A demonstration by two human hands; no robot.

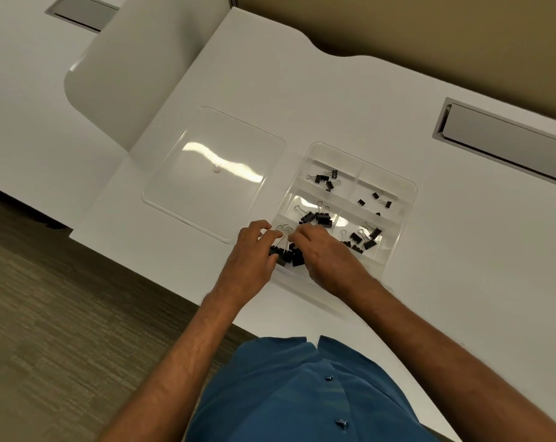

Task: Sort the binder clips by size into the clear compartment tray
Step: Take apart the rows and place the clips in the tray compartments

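Observation:
A clear compartment tray [407, 199] lies on the white table, holding black binder clips in separate sections. Small clips [324, 179] sit in the far left section and tiny ones [375, 199] in the far right. Medium clips [318, 215] fill the middle left section and others [363, 239] the middle right. Several large clips [286, 253] are bunched in the nearest section. My left hand [251, 260] and my right hand [327, 256] both rest over this bunch, fingers curled onto the clips' wire handles. The clips under my right palm are hidden.
The tray's clear lid [213, 173] lies flat on the table just left of the tray. A grey cable slot [506, 138] is set into the table at the far right. The table's near edge runs diagonally, with carpet floor [63, 314] to the left.

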